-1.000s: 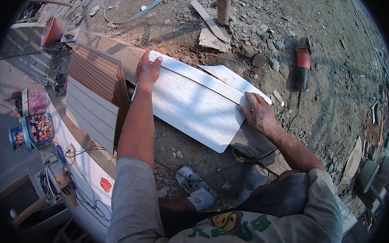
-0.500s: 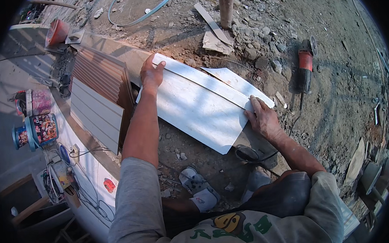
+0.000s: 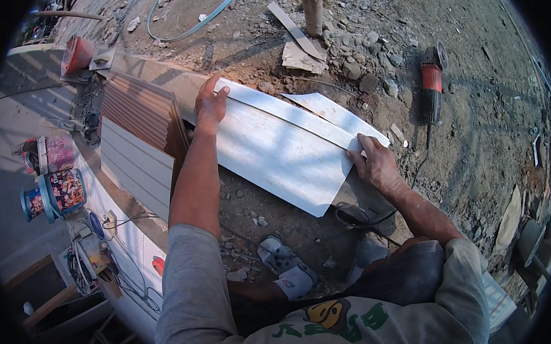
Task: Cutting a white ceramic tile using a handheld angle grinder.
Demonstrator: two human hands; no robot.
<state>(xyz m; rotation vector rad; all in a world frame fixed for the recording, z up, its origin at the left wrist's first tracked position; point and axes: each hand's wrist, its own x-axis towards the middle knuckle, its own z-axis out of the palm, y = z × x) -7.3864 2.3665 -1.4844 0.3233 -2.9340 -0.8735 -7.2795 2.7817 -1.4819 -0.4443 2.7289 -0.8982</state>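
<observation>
A large white panel (image 3: 280,150) lies slantwise in front of me, low over the dirt. Along its far edge runs a narrow white strip (image 3: 291,115); I cannot tell whether it is loose or part of the panel. My left hand (image 3: 211,105) grips the panel's far left corner, thumb on top and fingers over the edge. At the right end, my right hand (image 3: 378,165) closes on the same far edge, its thumb against the strip's end. Beyond the panel rests a pointed white offcut (image 3: 331,112), partly hidden by it.
An angle grinder (image 3: 432,86) lies on the dirt at right, its cord trailing toward me. Left of the panel are stacked brown ribbed boards (image 3: 137,95) and a pale grooved board (image 3: 135,164). Buckets (image 3: 66,189) and cables stand farther left. A post (image 3: 312,11) rises beyond.
The view has shifted slightly. Both hands keep their hold on the panel's far edge, and the panel stays in nearly the same place.
</observation>
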